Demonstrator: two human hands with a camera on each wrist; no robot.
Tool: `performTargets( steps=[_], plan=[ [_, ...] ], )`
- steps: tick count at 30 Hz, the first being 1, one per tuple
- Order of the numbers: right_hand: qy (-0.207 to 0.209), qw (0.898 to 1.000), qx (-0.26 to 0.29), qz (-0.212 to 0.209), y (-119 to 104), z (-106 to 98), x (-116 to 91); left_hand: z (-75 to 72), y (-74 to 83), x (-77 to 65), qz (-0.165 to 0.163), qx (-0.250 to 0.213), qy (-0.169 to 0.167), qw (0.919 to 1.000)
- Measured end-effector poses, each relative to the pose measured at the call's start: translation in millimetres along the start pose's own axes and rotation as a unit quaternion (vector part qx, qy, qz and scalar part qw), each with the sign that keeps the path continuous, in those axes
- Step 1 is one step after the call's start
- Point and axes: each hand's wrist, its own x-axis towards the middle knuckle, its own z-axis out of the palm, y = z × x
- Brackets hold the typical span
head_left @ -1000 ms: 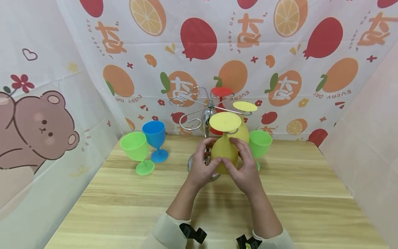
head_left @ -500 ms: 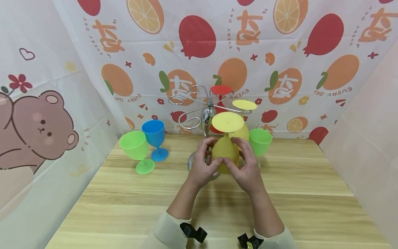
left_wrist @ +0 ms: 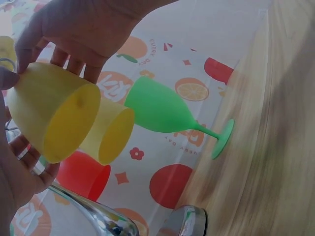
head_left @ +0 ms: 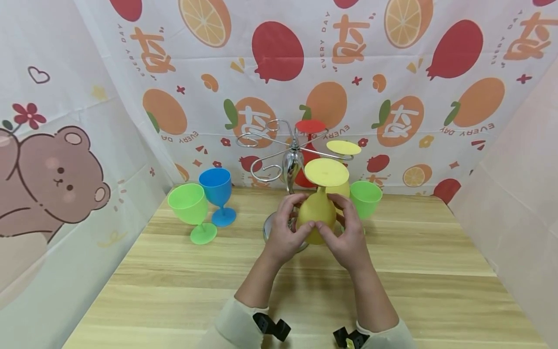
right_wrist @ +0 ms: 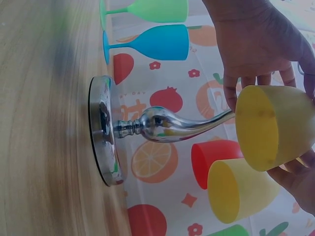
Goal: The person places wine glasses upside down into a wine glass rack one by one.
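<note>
An upside-down yellow goblet (head_left: pixel 317 215) is held by its bowl between my two hands in the head view, its round foot upward and leaning a little right. My left hand (head_left: pixel 283 237) grips the bowl's left side and my right hand (head_left: pixel 348 242) its right, thumbs meeting at the front. The goblet overlaps the front of a chrome stemware rack (head_left: pixel 290 167) with curled wire arms. A second yellow goblet (head_left: pixel 343 147) and a red goblet (head_left: pixel 310 126) hang inverted from the rack. The held bowl's open mouth (right_wrist: pixel 257 129) shows in the right wrist view, above the table.
A green goblet (head_left: pixel 188 206) and a blue goblet (head_left: pixel 217 188) stand upright on the wooden table (head_left: pixel 196 291) at left. Another green goblet (head_left: pixel 365 198) stands behind my right hand. A fruit-print cloth (head_left: pixel 279 102) hangs close behind the rack.
The held yellow goblet has shifted slightly right, its foot tipping rightward more than its bowl. Both hands have kept their hold and moved very little.
</note>
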Motion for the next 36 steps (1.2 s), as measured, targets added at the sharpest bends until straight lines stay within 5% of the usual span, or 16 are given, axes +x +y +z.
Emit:
performTargets(
  steps=[36],
  plan=[
    [-0.003, 1.0, 0.007, -0.008, 4.0, -1.9, -0.2, 3.0, -0.4, -0.2, 0.007, -0.001, -0.014, 0.9999]
  ],
)
